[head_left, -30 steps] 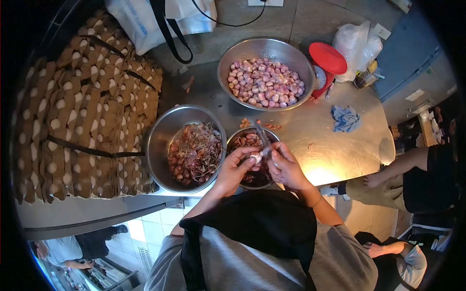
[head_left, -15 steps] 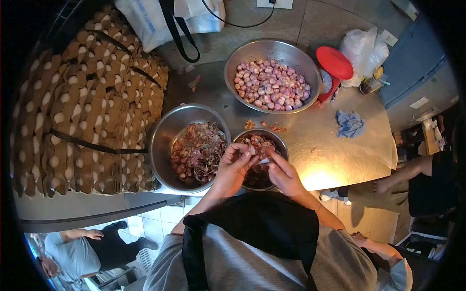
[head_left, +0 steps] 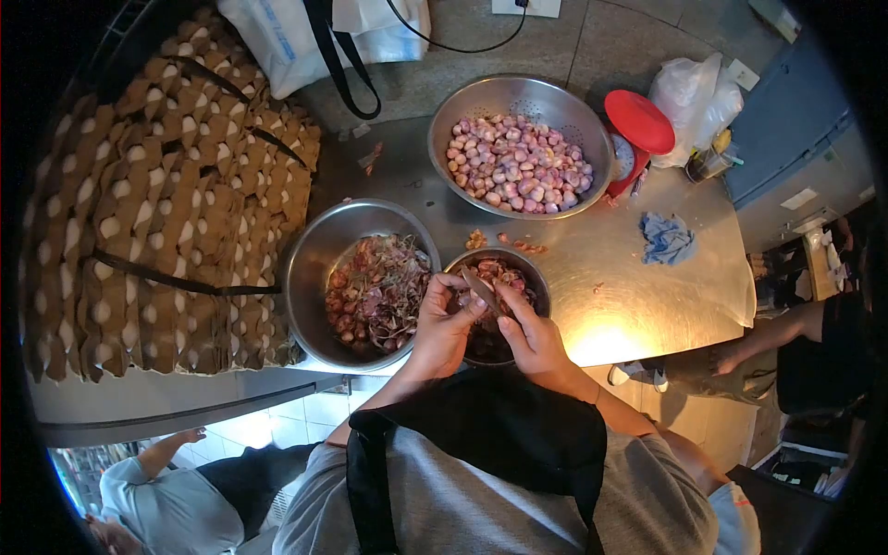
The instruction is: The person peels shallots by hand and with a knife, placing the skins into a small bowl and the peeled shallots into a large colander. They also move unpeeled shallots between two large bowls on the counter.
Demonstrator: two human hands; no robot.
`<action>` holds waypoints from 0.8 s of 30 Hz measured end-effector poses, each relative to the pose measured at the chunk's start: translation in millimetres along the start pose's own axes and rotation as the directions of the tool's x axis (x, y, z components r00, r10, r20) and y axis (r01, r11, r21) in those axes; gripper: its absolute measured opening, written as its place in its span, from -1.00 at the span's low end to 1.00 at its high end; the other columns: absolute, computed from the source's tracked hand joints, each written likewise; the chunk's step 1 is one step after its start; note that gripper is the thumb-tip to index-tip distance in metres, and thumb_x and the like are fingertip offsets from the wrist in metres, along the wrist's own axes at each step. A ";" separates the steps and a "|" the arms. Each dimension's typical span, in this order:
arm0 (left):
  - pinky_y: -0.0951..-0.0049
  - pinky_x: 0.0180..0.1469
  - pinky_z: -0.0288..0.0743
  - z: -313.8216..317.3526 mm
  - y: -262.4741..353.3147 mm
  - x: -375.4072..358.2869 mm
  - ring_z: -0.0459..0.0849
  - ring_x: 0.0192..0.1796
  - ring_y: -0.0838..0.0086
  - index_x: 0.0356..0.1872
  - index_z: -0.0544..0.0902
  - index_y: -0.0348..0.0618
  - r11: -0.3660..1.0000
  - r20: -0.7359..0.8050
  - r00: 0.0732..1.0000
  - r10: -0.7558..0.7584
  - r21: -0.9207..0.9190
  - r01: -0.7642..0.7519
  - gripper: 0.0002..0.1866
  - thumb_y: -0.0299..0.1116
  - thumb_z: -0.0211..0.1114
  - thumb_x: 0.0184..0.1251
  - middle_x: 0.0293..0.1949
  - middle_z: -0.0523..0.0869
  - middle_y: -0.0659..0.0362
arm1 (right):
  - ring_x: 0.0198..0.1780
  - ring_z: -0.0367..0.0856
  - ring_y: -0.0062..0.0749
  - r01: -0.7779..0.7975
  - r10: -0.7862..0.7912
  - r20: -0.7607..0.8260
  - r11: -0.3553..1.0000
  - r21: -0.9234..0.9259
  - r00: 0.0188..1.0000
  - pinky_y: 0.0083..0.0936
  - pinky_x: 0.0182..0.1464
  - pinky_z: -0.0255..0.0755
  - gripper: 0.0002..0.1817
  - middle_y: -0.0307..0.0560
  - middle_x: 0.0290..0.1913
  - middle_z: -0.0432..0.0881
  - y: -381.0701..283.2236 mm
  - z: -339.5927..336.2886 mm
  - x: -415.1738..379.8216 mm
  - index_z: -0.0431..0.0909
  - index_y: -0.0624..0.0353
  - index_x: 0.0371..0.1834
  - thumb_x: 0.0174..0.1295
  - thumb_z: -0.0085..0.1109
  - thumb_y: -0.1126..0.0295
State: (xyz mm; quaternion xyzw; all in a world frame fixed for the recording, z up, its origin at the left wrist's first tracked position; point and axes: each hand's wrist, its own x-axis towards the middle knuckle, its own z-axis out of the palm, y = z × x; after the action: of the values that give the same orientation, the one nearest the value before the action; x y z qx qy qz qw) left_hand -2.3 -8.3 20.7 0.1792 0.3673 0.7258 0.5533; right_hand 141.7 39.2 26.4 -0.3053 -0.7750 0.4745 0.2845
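My left hand (head_left: 442,326) is closed in a pinch above the small metal bowl, around what looks like a shallot, mostly hidden by the fingers. My right hand (head_left: 536,344) grips a small knife (head_left: 479,287), its blade angled up and left against the left fingertips. Beneath both hands, the small metal bowl (head_left: 544,282) holds reddish-brown shallots and skins. To the left, a larger metal bowl (head_left: 301,245) contains unpeeled shallots (head_left: 344,319) and a heap of dry skins and roots (head_left: 393,291). Peeled pink-purple shallots (head_left: 518,166) fill a metal colander (head_left: 597,139) behind.
Stacked egg trays (head_left: 176,222) stand at left. A red scale (head_left: 638,125), plastic bag (head_left: 694,102) and blue cloth (head_left: 666,239) are on the steel table (head_left: 573,250) at right. Skin scraps (head_left: 523,246) lie behind the small bowl. Other people appear lower left (head_left: 176,504) and right (head_left: 814,356).
The knife blade has turned up and now shows clearly between my hands. Both hands stay above the small bowl. The person at lower left has shifted and stretched out an arm.
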 end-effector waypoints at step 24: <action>0.40 0.12 0.33 -10.7 -4.2 19.6 0.46 0.04 0.48 -0.09 0.38 -0.12 0.988 0.119 0.982 -0.144 0.074 0.136 -0.76 -0.51 0.12 0.23 -0.08 0.49 0.22 | -0.59 0.12 -0.79 -0.301 0.261 0.162 0.690 0.658 0.952 -0.83 -0.55 0.03 -0.61 -0.43 -0.56 0.21 16.0 -4.6 2.3 0.25 0.18 0.21 0.34 -0.19 0.34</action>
State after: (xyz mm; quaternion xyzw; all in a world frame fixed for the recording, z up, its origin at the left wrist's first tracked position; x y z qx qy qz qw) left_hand -12.9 7.0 7.6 0.2159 0.3675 0.6601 0.6186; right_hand 146.9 49.3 14.0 -0.2827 -0.5010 0.7692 0.2781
